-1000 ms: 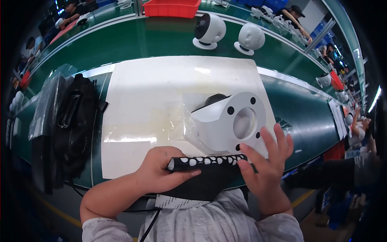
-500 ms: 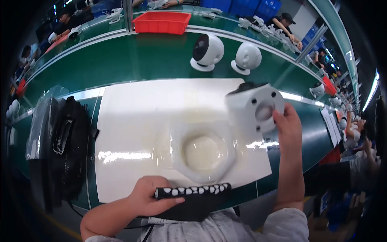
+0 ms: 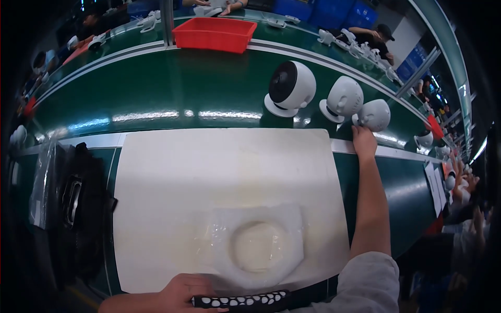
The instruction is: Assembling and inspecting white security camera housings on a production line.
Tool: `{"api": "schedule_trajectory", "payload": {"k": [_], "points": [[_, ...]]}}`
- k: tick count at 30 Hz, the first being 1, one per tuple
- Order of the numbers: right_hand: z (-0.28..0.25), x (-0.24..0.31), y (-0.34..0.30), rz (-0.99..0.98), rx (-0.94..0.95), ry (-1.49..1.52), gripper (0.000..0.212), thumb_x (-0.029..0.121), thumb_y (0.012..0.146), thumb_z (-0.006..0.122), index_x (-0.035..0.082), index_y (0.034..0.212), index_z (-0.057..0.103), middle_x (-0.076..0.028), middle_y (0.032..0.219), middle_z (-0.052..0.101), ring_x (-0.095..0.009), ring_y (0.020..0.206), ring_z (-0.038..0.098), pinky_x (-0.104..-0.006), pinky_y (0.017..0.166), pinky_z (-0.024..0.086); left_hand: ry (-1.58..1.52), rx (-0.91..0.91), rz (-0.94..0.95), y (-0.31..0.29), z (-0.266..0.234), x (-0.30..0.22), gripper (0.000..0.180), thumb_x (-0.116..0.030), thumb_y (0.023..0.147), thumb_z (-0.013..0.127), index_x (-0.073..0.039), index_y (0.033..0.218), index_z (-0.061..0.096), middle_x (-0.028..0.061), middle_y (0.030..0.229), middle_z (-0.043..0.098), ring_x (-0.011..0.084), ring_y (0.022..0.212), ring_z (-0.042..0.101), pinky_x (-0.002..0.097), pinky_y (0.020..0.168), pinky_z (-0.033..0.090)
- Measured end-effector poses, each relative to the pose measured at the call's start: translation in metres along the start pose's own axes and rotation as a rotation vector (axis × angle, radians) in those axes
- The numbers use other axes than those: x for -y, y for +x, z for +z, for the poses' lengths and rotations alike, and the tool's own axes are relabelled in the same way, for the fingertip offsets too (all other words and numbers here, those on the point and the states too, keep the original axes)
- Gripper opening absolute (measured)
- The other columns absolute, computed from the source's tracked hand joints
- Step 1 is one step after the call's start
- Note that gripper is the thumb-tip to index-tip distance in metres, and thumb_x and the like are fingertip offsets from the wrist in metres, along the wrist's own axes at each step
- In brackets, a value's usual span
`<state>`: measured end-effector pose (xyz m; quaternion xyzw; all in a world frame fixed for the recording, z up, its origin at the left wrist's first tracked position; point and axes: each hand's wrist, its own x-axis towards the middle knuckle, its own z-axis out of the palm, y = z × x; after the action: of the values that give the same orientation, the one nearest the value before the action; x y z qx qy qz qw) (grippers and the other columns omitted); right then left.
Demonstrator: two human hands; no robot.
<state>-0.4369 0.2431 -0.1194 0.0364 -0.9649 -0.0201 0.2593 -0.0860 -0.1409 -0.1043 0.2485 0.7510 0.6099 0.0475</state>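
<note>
My right hand (image 3: 364,141) reaches out to the far right and grips a round white device (image 3: 377,115) low down, by its foot. That device is at the table's far strip, beside a second white rounded device (image 3: 344,96) on a disc foot. A third device (image 3: 308,86), white with a black front, stands left of them. My left hand (image 3: 185,292), at the lower edge, is closed on a black thing with a row of white ovals (image 3: 242,301); most of it is out of view. Between my hands lies a whitish padded block (image 3: 222,250) with a round hollow.
The padded block lies on a white board (image 3: 172,193) over the green table. A black bag (image 3: 86,208) and a clear plastic bag (image 3: 44,182) are at the left. A red bin (image 3: 211,35) stands at the back. White papers (image 3: 434,188) lie right; people work beyond.
My right hand has carried the white device away from over the board to the far right, beside the other two. My view has shifted, and the left hand now shows lower.
</note>
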Motion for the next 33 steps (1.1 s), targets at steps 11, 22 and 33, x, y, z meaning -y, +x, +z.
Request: {"api": "schedule_trajectory", "payload": {"k": [11, 22, 33], "points": [[0.029, 0.064, 0.008, -0.16, -0.162, 0.192, 0.028, 0.025, 0.078, 0.054, 0.007, 0.1, 0.053, -0.014, 0.092, 0.056, -0.03, 0.09, 0.051, -0.0361, 0.078, 0.039, -0.054, -0.003, -0.102, -0.004, -0.013, 0.001, 0.018, -0.004, 0.06, 0.072, 0.0, 0.065, 0.055, 0.0083, 0.057, 0.053, 0.0183, 0.047, 0.051, 0.0259, 0.043, 0.038], [-0.156, 0.119, -0.089, 0.053, 0.005, 1.467, 0.019, 0.017, 0.084, 0.05, 0.001, 0.095, 0.049, -0.003, 0.075, 0.054, -0.006, 0.065, 0.051, -0.0213, 0.058, 0.042, -0.106, -0.055, -0.109, -0.014, -0.009, 0.015, 0.023, -0.01, 0.066, 0.07, -0.004, 0.058, 0.05, 0.0031, 0.049, 0.045, 0.0133, 0.043, 0.042, 0.0249, 0.04, 0.033], [-0.189, 0.172, -0.138, -0.041, 1.219, 1.491, 0.029, 0.025, 0.088, 0.043, -0.002, 0.097, 0.049, -0.007, 0.073, 0.058, -0.009, 0.062, 0.056, -0.0201, 0.052, 0.045, -0.09, -0.057, 0.023, -0.017, -0.018, 0.025, 0.019, -0.004, 0.063, 0.071, -0.005, 0.059, 0.052, 0.0047, 0.055, 0.051, 0.0158, 0.045, 0.048, 0.0254, 0.042, 0.035]]}}
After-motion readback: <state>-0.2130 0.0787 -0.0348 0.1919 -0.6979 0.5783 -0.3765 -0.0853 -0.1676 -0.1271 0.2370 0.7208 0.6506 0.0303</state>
